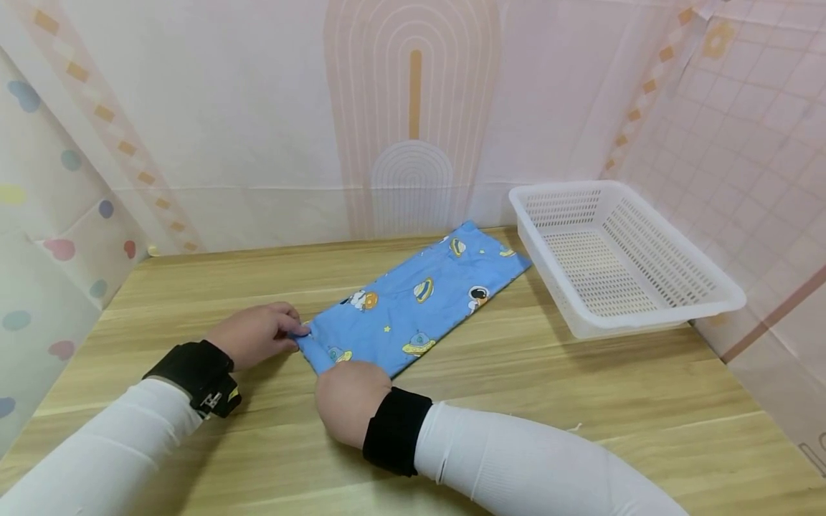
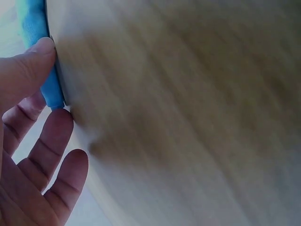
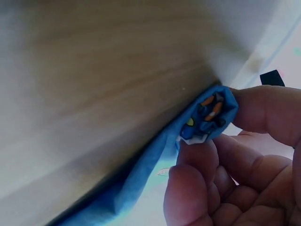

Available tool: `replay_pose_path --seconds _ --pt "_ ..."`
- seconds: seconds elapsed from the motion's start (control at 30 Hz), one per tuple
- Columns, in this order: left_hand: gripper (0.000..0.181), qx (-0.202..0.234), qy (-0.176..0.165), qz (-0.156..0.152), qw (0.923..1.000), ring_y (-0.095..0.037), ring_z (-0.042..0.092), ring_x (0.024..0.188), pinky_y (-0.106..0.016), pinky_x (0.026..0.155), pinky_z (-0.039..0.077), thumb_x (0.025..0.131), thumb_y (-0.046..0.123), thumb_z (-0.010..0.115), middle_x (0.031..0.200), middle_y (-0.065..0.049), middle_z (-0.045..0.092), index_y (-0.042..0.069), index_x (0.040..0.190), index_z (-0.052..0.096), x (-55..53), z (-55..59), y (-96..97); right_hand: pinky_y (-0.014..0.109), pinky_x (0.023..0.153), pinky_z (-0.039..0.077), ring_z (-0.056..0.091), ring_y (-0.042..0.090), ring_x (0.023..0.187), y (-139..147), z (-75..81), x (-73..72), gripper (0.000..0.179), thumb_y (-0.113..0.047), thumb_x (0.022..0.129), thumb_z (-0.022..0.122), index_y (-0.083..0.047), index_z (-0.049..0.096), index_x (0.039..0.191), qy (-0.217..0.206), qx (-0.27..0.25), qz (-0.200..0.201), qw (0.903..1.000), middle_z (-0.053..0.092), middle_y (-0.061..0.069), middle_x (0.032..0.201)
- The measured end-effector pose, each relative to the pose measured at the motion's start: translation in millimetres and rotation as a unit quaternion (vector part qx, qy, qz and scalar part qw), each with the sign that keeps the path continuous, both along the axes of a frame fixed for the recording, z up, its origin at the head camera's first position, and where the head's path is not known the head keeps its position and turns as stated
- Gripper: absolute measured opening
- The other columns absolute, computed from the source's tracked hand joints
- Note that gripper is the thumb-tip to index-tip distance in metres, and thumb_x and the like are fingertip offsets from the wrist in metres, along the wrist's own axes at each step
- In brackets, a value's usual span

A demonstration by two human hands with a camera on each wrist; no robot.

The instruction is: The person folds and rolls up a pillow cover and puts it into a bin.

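A blue cloth printed with astronauts, planets and flying saucers lies slantwise on the wooden table, folded into a long strip. At its near left corner, my left hand pinches the edge between thumb and fingers. My right hand holds the near right corner, its fingers mostly hidden behind the back of the hand in the head view. In the right wrist view, thumb and fingers grip a rolled end of the cloth, its layers showing. The left wrist view has the thumb on the cloth's blue edge.
A white plastic basket with slotted walls stands at the right of the table, close to the cloth's far end. Patterned wall coverings rise behind the table and at both sides. Both wrists wear black straps.
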State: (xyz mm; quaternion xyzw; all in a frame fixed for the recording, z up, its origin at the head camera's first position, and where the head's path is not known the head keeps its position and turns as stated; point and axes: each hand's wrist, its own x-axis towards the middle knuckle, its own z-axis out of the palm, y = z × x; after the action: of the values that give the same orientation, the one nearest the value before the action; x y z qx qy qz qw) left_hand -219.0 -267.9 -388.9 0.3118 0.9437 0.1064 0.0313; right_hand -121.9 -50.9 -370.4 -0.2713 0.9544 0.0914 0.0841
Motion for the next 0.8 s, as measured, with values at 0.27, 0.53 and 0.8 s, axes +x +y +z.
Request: replay_pose_path --seconds 0.27,0.53,0.8 --pt "0.024 0.010 -0.005 -0.004 0.9999 -0.013 0.066 0.096 -0.038 0.086 0.059 0.091 0.013 0.082 0.107 0.002 0.067 0.009 0.115 0.081 -0.1 3.7 1.6 0.031 0.049 0.057 0.056 0.008 0.059 2 -0.7 -1.6 0.021 -0.028 0.102 0.068 -0.019 0.073 0.083 0.000 -0.009 0.010 0.9999 0.070 -0.004 0.079" --pt "0.018 0.001 0.014 -0.014 0.9998 -0.012 0.066 0.094 -0.037 0.085 0.060 0.092 0.012 0.081 0.102 0.005 0.066 0.012 0.110 0.083 -1.3 3.1 2.2 0.026 0.045 0.050 0.052 0.006 0.056 8 0.1 -4.8 0.022 -0.022 0.102 0.067 -0.018 0.069 0.081 -0.015 -0.041 0.045 0.9981 0.065 -0.005 0.074" --pt "0.014 -0.004 0.035 -0.024 0.9991 -0.015 0.069 0.096 -0.040 0.086 0.060 0.094 0.011 0.078 0.103 0.006 0.067 0.016 0.106 0.083 -2.5 1.7 2.8 0.023 0.049 0.047 0.051 0.006 0.060 13 0.4 -9.1 0.015 -0.017 0.101 0.067 -0.015 0.068 0.086 -0.033 -0.064 0.052 0.9960 0.063 -0.005 0.077"
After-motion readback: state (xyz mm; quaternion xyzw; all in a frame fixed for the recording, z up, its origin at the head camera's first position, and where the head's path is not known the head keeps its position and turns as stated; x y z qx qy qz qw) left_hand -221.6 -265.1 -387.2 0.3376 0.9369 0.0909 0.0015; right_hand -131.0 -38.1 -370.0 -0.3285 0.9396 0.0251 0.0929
